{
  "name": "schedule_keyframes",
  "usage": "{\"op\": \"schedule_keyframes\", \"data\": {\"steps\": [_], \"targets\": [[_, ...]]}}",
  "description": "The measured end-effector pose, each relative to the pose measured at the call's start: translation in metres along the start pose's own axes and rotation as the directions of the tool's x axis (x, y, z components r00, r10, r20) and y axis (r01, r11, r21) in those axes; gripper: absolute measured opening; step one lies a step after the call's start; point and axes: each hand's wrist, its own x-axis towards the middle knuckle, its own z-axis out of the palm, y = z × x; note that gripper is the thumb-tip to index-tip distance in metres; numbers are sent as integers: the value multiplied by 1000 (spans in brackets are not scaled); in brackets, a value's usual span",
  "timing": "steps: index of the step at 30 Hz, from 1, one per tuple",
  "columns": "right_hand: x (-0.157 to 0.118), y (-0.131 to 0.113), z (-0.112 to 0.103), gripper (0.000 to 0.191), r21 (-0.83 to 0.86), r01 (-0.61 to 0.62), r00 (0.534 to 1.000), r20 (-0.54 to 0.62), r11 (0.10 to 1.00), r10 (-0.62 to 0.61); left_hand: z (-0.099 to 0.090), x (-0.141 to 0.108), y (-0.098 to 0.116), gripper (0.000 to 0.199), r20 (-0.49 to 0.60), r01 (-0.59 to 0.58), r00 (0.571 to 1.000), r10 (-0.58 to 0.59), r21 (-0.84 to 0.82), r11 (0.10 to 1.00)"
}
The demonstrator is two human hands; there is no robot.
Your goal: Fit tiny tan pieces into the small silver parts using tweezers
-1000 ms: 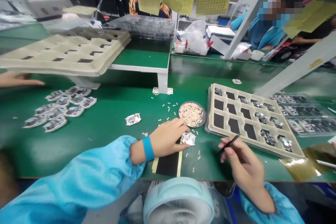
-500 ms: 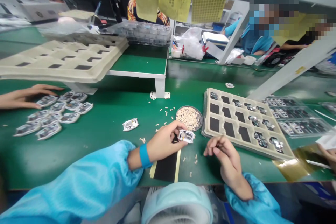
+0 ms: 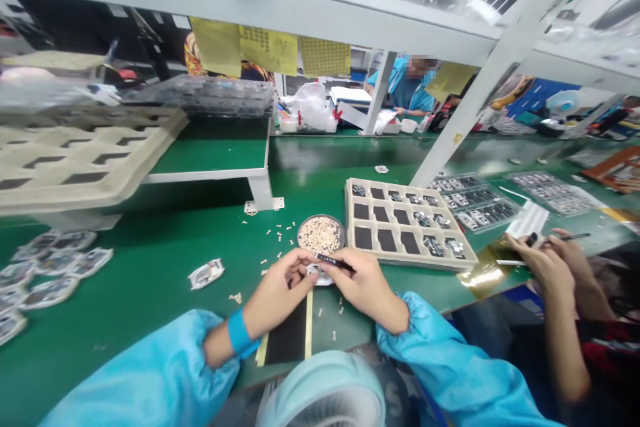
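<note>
Pinched in my left hand (image 3: 283,290) is a small white device housing (image 3: 323,275), partly covered by fingers. My right hand (image 3: 365,280) is closed on a thin black tool (image 3: 334,261) whose end is over the housing. Just beyond both hands stands a round dish (image 3: 321,234) of tiny pale parts. Beneath the left hand a black pad with yellow edges (image 3: 286,333) lies on the green table. Another white housing (image 3: 207,273) rests to the left.
A beige compartment tray (image 3: 410,263) with small assemblies stands right of the dish. More housings (image 3: 53,290) lie far left, below a raised shelf (image 3: 210,175). At right are another person's hands (image 3: 550,263). A round pale blue fan (image 3: 323,390) is at the front edge.
My right hand has come in to the housing and now holds the black tool. The camera view has turned to the right, and the hand at the far left is out of view.
</note>
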Motion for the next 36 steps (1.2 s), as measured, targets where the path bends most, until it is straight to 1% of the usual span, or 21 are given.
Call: {"op": "schedule_keyframes", "data": {"steps": [2,3,6,8,9,11,13,15,16,18,21,24,25,27,30,32,33,34,36], "targets": [[9,1,-16,44,-47,-55,998,15,997,55,-1,3,0,44,-34,-22,999,21,-8,1000],[18,2,-26,46,-82,-76,997,16,994,78,-2,4,1,45,-51,-30,998,28,-27,999],[63,15,-58,49,-226,-151,988,0,962,155,-8,8,3,50,-77,-36,997,29,-103,994],[98,29,-75,51,-320,-220,975,-71,922,208,-13,12,4,50,-103,-53,994,40,-129,990],[113,37,-81,51,-353,-261,965,-113,898,236,-15,14,4,47,-121,-68,991,50,-145,987],[137,50,-87,51,-398,-325,946,-148,858,289,-19,17,3,41,-167,-96,984,68,-170,981],[148,60,-86,49,-433,-365,930,-133,824,342,-20,19,3,38,-215,-116,974,75,-187,976],[152,68,-82,44,-468,-390,916,-112,793,384,-19,19,2,43,-258,-130,963,76,-202,971],[153,73,-81,40,-487,-391,912,-89,781,401,-17,21,2,49,-281,-134,958,59,-254,958],[157,84,-81,32,-526,-410,892,-62,745,447,-16,25,0,64,-293,-146,955,47,-325,934],[163,98,-81,31,-577,-382,886,-6,722,464,-17,32,-5,76,-295,-120,956,0,-391,913],[162,102,-79,35,-591,-361,898,-10,721,441,-19,33,-7,79,-299,-111,954,-17,-405,908],[161,102,-79,35,-590,-359,903,-23,723,429,-18,32,-7,77,-302,-107,953,-21,-401,910],[158,100,-78,35,-577,-357,913,-49,734,405,-18,30,-5,67,-299,-111,954,-14,-397,911],[158,97,-79,33,-531,-349,926,-67,772,372,-15,24,4,42,-278,-137,960,29,-376,916],[157,93,-79,35,-494,-352,927,-67,795,369,-15,21,12,26,-261,-123,965,35,-331,936],[157,90,-78,37,-477,-356,926,-65,803,372,-15,19,16,22,-262,-112,965,28,-309,944],[157,86,-78,40,-464,-365,923,-65,807,380,-15,19,19,21,-272,-103,962,21,-292,951],[155,78,-76,44,-450,-381,918,-78,808,389,-18,18,24,27,-292,-84,956,8,-250,965]]}}
